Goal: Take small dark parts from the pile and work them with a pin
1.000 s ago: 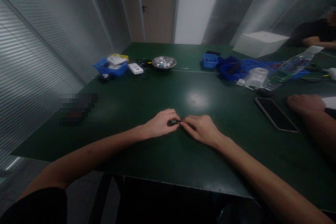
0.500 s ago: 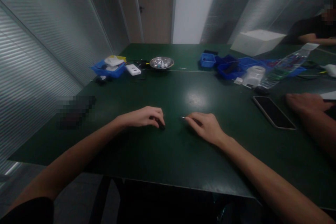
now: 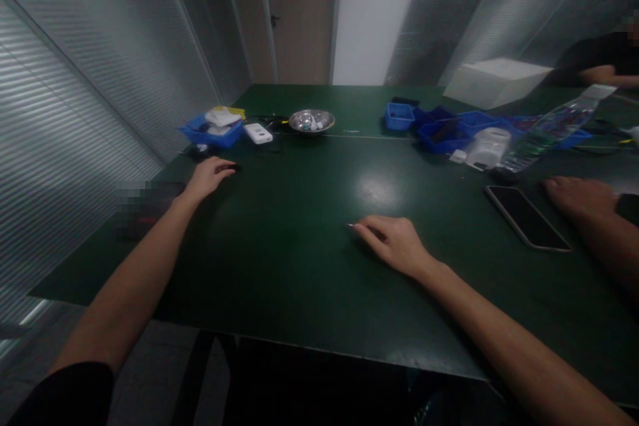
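One thin shiny piece (image 3: pixel 351 225) is poking out from the right hand (image 3: pixel 392 239), which is pinching it over the green bench (image 3: pixel 299 279), while the left hand (image 3: pixel 207 175) is pinching a small dark piece (image 3: pixel 235 167) near the blue basket (image 3: pixel 222 140).

The room is dim, its colours muted. The grey slatted blinds (image 3: pixel 34 113) glow palely along the left edge, and the flat white painted wall (image 3: pixel 367 26) reads brightest at the back. A hazy round glare lies on the glossy dark green tabletop (image 3: pixel 299 259), while light streaks reflect high on the grey glass partition (image 3: pixel 419 20). Glints dot the shallow round metal bowl (image 3: pixel 299 123). Shadow beneath the table sinks to near black. Fine detail is soft: the small dark object (image 3: pixel 236 167) at the bare left hand's (image 3: pixel 208 176) fingertips is a smudge. Wide-angle stretching slants the side walls, and coarse pixelation masks a patch at left.
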Available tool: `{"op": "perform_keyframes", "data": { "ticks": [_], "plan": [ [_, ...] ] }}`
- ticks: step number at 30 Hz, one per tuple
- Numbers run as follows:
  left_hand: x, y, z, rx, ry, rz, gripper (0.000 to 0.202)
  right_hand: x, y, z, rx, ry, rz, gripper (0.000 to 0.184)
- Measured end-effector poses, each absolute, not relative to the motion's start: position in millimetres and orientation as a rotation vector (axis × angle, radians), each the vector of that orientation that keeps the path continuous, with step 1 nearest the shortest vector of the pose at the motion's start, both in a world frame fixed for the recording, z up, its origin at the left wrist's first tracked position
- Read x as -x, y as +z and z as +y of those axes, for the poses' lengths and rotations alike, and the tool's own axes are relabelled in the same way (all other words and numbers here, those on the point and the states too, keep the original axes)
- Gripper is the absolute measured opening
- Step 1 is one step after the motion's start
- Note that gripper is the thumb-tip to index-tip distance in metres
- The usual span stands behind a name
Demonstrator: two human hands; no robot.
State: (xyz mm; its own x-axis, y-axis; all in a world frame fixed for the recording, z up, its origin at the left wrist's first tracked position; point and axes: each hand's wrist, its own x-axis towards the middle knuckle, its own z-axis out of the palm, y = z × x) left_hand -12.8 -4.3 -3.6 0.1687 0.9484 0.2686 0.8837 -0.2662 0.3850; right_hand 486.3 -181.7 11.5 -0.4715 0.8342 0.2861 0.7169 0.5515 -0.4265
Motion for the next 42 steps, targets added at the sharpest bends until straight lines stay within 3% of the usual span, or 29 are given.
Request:
{"op": "perform_keyframes", "data": {
  "ticks": [8,13,22,29,42],
  "plan": [
    [32,4,-9,-1.809,0.628,2.292,0.042,-486,11,-182,1.260,0.350,-2.338,0.039],
    [32,12,-7,-1.639,0.433,2.310,0.029,-486,12,-182,1.262,0.348,-2.341,0.040],
    [22,16,-12,-1.767,1.003,2.159,0.021,-485,9,-182,1.252,0.320,-2.358,0.039],
    [26,-3,2,-1.666,1.129,2.194,0.030,-486,9,-182,1.257,0.326,-2.375,0.037],
    [21,-24,17,-1.930,1.235,2.252,0.014,-486,9,-181,1.284,0.324,-2.387,0.038]
  ]
}}
